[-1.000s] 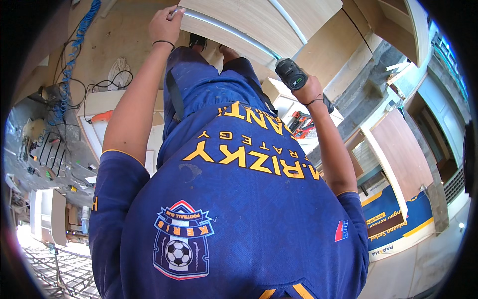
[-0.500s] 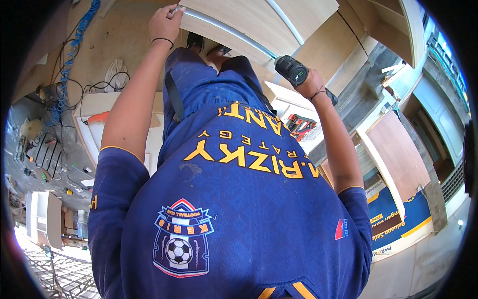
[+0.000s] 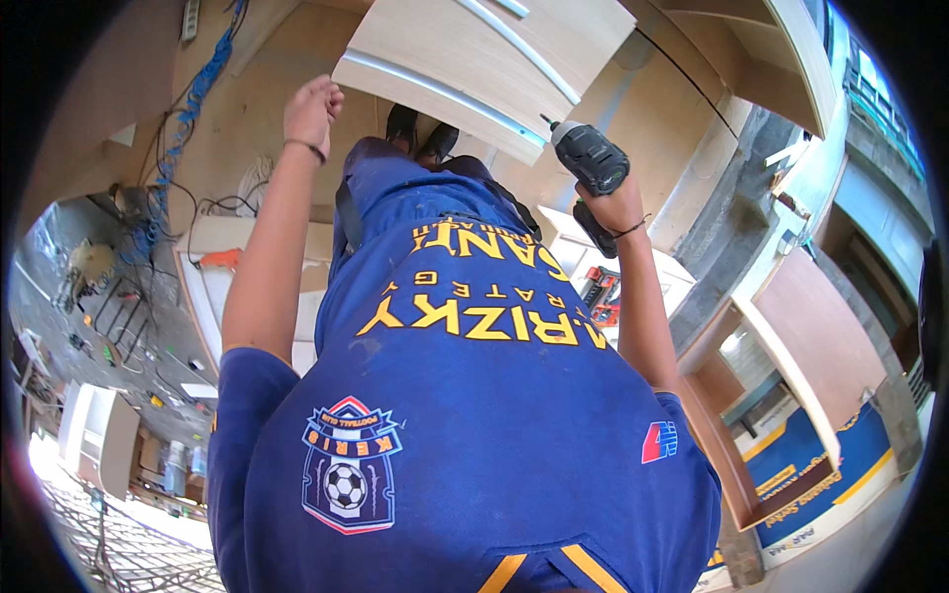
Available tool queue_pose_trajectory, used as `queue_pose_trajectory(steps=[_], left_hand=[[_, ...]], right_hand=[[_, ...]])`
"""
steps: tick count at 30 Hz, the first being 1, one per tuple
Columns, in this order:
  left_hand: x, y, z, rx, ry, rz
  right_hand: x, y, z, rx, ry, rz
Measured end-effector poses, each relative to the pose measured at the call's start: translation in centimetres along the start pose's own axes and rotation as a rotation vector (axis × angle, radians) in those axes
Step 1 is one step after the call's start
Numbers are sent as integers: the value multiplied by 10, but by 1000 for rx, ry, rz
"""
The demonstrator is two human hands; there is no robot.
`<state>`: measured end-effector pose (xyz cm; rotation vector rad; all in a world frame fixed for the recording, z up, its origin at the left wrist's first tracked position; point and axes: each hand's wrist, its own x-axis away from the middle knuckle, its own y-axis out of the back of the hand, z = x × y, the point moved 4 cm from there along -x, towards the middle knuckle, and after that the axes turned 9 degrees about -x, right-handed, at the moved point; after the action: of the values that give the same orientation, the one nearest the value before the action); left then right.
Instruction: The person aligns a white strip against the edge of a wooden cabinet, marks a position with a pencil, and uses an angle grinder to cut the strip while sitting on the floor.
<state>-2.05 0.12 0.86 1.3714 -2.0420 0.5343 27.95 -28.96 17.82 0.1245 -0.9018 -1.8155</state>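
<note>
My right hand (image 3: 615,206) is wrapped round the grip of a black cordless drill (image 3: 591,158). The drill's bit points up and left, just off the right end of a light wood panel (image 3: 445,54). Pale metal strips (image 3: 440,91), which look like drawer slides, lie across the panel, one along its near edge. Off the panel's left corner and apart from it is my left hand (image 3: 312,111). Its fingers are curled together; whether something small is between them cannot be made out.
A blue coiled air hose (image 3: 168,148) and dark cables run down the left. Behind my legs stands a white cabinet piece with an orange tool (image 3: 219,259) on it. At right are a black-and-red tool (image 3: 600,295), an open wooden cabinet frame (image 3: 791,366) and a large cabinet box (image 3: 761,49).
My left hand has come off the panel's left corner and dropped toward me. My right hand has drawn the drill away from the strip's right end, and its bit now shows.
</note>
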Motion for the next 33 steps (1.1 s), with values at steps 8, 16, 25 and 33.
queue_pose_trajectory(steps=[8, 16, 25, 33], left_hand=[[94, -92, -29, 314, 250, 386], [118, -125, -30, 216, 315, 488], [127, -128, -26, 48, 158, 546], [110, -113, -37, 207, 196, 583]], right_hand=[[26, 0, 14, -482, 158, -243], [64, -13, -10, -698, 66, -306], [73, -46, -42, -741, 32, -287], [46, -47, 12, -693, 116, -198]])
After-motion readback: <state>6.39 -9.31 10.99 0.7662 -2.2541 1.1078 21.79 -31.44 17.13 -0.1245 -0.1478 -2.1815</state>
